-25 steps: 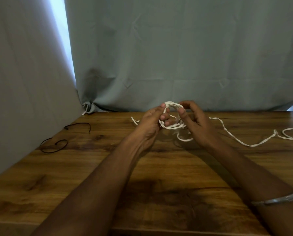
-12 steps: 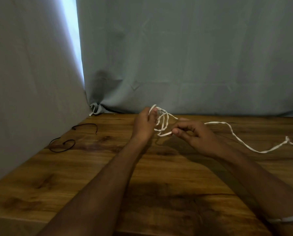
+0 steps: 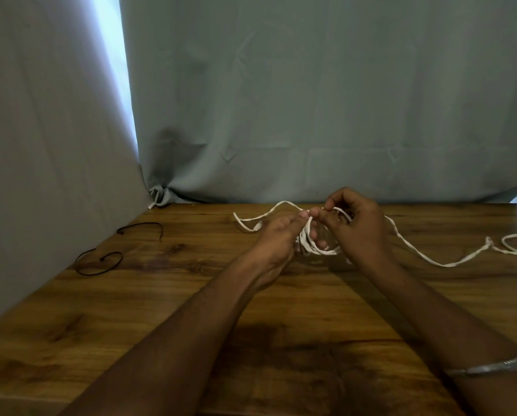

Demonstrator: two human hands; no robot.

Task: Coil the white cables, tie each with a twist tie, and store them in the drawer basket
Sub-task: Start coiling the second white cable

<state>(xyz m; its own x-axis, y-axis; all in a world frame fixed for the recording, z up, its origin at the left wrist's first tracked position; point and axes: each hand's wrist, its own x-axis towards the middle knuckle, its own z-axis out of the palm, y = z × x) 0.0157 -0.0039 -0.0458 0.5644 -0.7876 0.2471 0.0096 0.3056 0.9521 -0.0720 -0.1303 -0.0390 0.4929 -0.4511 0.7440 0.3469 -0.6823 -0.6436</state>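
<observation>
The left hand (image 3: pixel 276 235) and the right hand (image 3: pixel 356 226) meet just above the wooden surface (image 3: pixel 281 340), near its far edge. Between them they hold a small bundle of loops of the white cable (image 3: pixel 311 246). The left hand grips the loops with its curled fingers and its thumb on top. The right hand has its fingers bent and pinches one strand of the cable near the top of the bundle. A free end of the cable goes out to the left of the left hand and lies on the surface. The long rest of the cable runs to the right of the right hand, also on the surface. Two black twist ties (image 3: pixel 99 262) lie far to the left of the left hand, close to the grey curtain (image 3: pixel 311 100). On the right forearm there is a silver bangle (image 3: pixel 491 369).
</observation>
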